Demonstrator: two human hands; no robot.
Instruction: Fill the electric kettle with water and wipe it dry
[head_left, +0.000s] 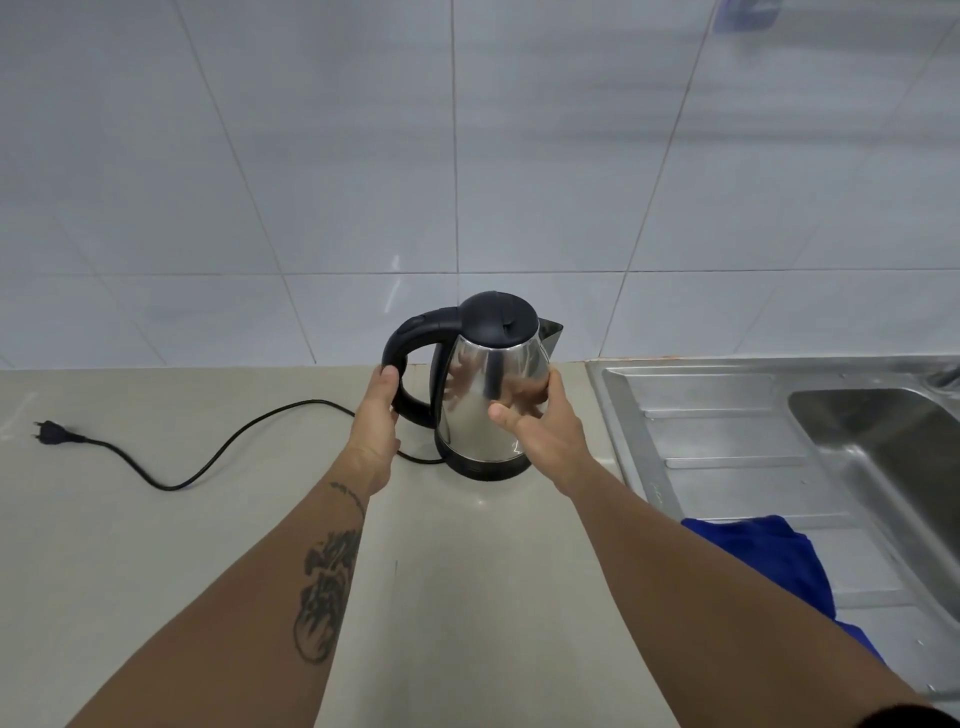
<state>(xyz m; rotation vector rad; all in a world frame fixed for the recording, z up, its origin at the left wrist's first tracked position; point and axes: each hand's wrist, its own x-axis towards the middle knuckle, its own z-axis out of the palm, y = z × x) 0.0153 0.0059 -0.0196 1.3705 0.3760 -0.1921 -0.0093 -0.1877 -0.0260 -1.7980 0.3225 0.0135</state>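
Observation:
A stainless steel electric kettle (483, 374) with a black lid, handle and base stands upright on the beige counter, lid closed, spout pointing right toward the sink. My left hand (376, 421) wraps around the black handle on the kettle's left side. My right hand (545, 426) cups the shiny body on the right, thumb across the front. A blue cloth (769, 556) lies on the sink's drainboard at the right, partly behind my right forearm.
The kettle's black cord (223, 452) snakes left across the counter (156, 545) to an unplugged plug (49, 431). A steel sink with ribbed drainboard (727, 447) and basin (893, 452) fills the right side. A white tiled wall rises behind.

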